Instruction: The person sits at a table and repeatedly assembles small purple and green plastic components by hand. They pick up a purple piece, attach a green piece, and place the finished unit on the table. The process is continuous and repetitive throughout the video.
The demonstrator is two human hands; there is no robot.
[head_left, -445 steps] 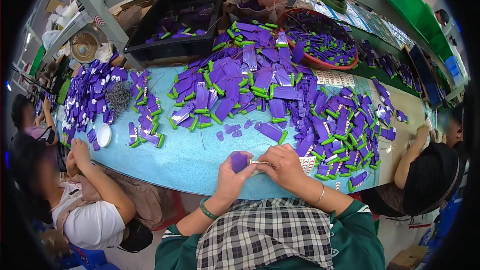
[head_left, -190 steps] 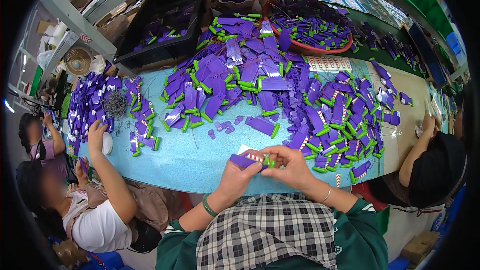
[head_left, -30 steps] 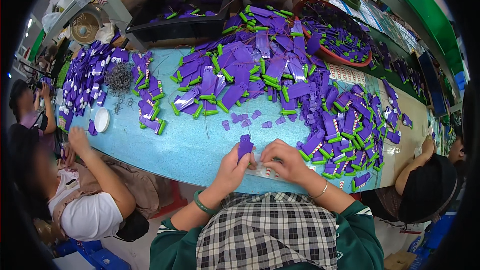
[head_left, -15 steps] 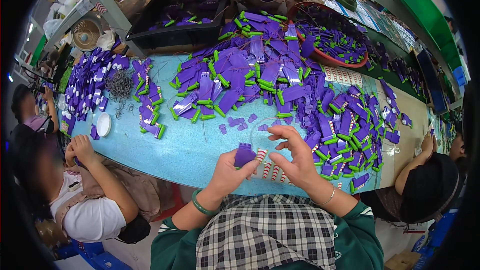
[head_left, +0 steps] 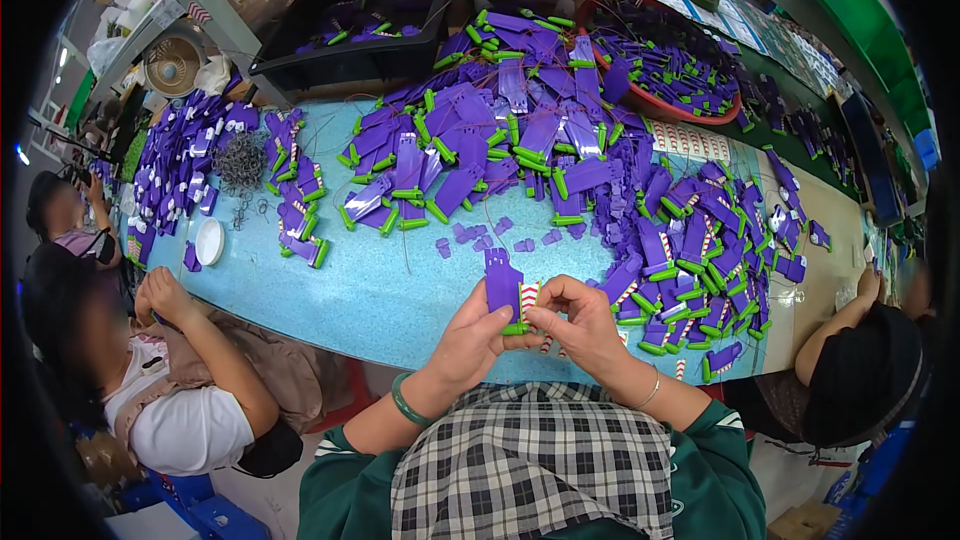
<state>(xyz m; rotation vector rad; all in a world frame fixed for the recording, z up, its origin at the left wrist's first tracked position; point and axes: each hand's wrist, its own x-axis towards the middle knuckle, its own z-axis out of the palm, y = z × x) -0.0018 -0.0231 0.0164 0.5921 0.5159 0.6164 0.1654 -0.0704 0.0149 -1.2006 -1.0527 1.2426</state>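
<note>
My left hand [head_left: 466, 342] is closed around a flat purple plastic part [head_left: 502, 283], held upright with its green end [head_left: 516, 328] toward me. A red-and-white striped sticker [head_left: 530, 293] lies along the right edge of this part. With thumb and fingers pinched, my right hand [head_left: 580, 328] grips the sticker's lower end against the part. More striped stickers show partly beneath my right hand. Beyond my hands, small loose purple pieces [head_left: 470, 233] lie on the blue tabletop [head_left: 370, 285].
A large heap of purple-and-green parts [head_left: 470, 140] covers the table's middle; striped ones [head_left: 700, 260] lie to the right. Behind stand a black bin [head_left: 350, 70] and a red basin [head_left: 690, 117]. Left are a white bowl [head_left: 209, 241] and tangled wire [head_left: 240, 165]. People sit on both sides.
The purple part has turned upright, its green end now showing below. My right hand has come down from its raised, spread pose and now pinches the striped sticker at the part's edge.
</note>
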